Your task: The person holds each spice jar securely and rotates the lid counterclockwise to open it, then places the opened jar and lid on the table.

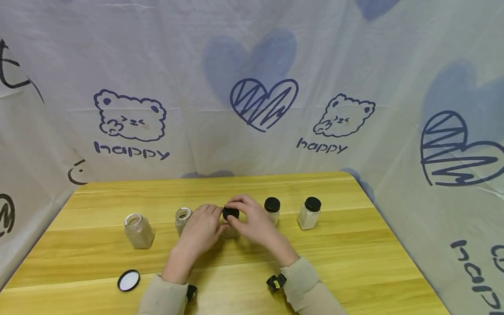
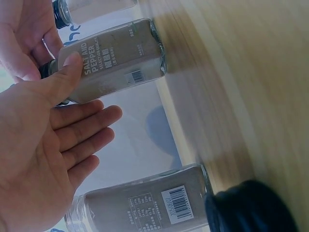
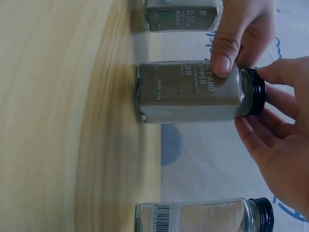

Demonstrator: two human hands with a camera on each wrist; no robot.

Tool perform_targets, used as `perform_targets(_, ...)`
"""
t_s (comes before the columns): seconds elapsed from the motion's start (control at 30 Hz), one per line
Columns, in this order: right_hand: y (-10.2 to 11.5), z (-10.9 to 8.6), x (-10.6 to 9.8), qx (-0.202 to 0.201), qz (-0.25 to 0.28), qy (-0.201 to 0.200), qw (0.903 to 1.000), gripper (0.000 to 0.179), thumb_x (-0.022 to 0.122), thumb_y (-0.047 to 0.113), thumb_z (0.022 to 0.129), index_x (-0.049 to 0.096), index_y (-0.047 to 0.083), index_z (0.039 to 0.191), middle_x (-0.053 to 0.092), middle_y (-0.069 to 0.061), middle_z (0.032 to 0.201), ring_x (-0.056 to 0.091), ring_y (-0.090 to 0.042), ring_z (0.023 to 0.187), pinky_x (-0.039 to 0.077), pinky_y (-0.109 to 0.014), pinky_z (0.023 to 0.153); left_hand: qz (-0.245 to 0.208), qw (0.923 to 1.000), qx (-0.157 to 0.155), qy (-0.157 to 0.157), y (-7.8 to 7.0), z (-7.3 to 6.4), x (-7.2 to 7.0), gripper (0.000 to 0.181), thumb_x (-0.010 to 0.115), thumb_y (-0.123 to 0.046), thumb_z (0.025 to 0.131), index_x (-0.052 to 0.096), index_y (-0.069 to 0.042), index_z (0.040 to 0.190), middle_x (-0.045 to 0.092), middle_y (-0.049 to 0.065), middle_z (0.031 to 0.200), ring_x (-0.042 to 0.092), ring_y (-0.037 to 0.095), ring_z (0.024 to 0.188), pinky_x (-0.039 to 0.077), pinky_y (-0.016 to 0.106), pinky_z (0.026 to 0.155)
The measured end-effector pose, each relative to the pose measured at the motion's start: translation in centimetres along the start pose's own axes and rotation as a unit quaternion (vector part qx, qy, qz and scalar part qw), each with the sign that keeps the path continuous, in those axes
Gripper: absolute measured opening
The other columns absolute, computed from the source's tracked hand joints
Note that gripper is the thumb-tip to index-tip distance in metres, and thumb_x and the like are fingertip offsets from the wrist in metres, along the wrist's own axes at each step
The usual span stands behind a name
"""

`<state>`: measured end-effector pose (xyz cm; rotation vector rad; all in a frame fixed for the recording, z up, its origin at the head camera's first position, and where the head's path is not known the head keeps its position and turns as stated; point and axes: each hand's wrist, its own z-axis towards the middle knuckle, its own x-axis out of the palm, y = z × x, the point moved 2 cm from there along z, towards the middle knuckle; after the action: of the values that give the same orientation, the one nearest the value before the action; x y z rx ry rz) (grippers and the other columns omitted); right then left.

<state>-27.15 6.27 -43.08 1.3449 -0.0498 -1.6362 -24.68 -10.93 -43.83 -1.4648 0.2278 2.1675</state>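
In the head view a square glass spice jar (image 1: 231,233) stands in the middle of a row, between both hands. Its print reads salt and pepper in the right wrist view, and a grey-brown powder fills much of it. My left hand (image 1: 201,227) holds the jar's side near the neck, its thumb (image 2: 71,67) laid on the front while the other fingers extend behind. The right hand (image 1: 253,221) grips the black lid (image 3: 254,92) with thumb and fingers around its rim. That lid sits on the jar's mouth; how tightly, I cannot tell.
Two lidless jars (image 1: 139,234) stand on the left of the yellow wood-grain table (image 1: 236,284). To the right are two jars with black lids (image 1: 309,214). A loose black lid (image 1: 128,280) lies white inside up at the front left. Printed cloth (image 1: 185,87) hangs behind.
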Motion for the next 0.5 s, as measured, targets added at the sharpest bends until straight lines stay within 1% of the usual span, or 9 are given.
perform_targets(0.1, -0.17, 0.05, 0.07, -0.004, 0.011, 0.005, 0.9999, 0.033, 0.069, 0.014, 0.101, 0.069, 0.009, 0.133, 0.062, -0.005, 0.137, 0.061, -0.024, 0.127, 0.054, -0.041, 0.106, 0.003, 1.0, 0.001, -0.004, 0.0, -0.05, 0.05, 0.045, 0.086, -0.025, 0.088, 0.069, 0.008, 0.113, 0.072, 0.017, 0.105, 0.067, 0.037, 0.109, 0.052, 0.049, 0.105)
perform_targets(0.2, -0.26, 0.12, 0.12, 0.002, 0.027, 0.004, 0.9996, 0.037, 0.069, 0.017, 0.101, 0.066, 0.009, 0.137, 0.06, -0.006, 0.14, 0.059, -0.025, 0.129, 0.053, -0.043, 0.107, 0.004, 0.9999, 0.005, -0.009, -0.02, -0.09, 0.06, 0.045, 0.086, -0.025, 0.087, 0.069, 0.008, 0.113, 0.072, 0.016, 0.105, 0.067, 0.036, 0.108, 0.052, 0.049, 0.105)
perform_targets(0.27, -0.29, 0.14, 0.14, 0.008, 0.04, -0.003, 0.9991, 0.038, 0.071, 0.019, 0.101, 0.066, 0.009, 0.137, 0.06, -0.007, 0.14, 0.06, -0.026, 0.128, 0.054, -0.045, 0.105, 0.006, 0.9999, 0.009, -0.013, -0.01, -0.1, 0.08, 0.045, 0.086, -0.024, 0.087, 0.069, 0.008, 0.113, 0.073, 0.016, 0.105, 0.067, 0.036, 0.108, 0.052, 0.049, 0.105)
perform_targets(0.33, -0.34, 0.15, 0.14, 0.017, 0.048, -0.012, 0.9987, 0.039, 0.073, 0.021, 0.1, 0.066, 0.009, 0.136, 0.059, -0.007, 0.138, 0.06, -0.026, 0.125, 0.056, -0.045, 0.103, 0.007, 0.9998, 0.012, -0.015, 0.0, -0.1, 0.11, 0.045, 0.087, -0.025, 0.087, 0.069, 0.007, 0.112, 0.073, 0.016, 0.105, 0.067, 0.036, 0.108, 0.052, 0.049, 0.105)
perform_targets(0.43, -0.39, 0.16, 0.13, 0.02, 0.048, -0.026, 0.9983, 0.038, 0.076, 0.02, 0.097, 0.068, 0.007, 0.132, 0.059, -0.008, 0.133, 0.061, -0.026, 0.12, 0.058, -0.044, 0.099, 0.01, 0.9998, 0.012, -0.015, 0.02, -0.08, 0.19, 0.045, 0.087, -0.026, 0.086, 0.069, 0.007, 0.111, 0.073, 0.016, 0.104, 0.067, 0.036, 0.108, 0.052, 0.048, 0.104)
perform_targets(0.5, -0.36, 0.16, 0.1, 0.019, 0.043, -0.028, 0.9985, 0.037, 0.077, 0.02, 0.097, 0.069, 0.006, 0.13, 0.06, -0.009, 0.131, 0.061, -0.026, 0.118, 0.058, -0.044, 0.098, 0.011, 0.9998, 0.011, -0.015, 0.03, -0.05, 0.23, 0.045, 0.087, -0.027, 0.086, 0.069, 0.007, 0.11, 0.073, 0.016, 0.105, 0.067, 0.036, 0.108, 0.052, 0.049, 0.105)
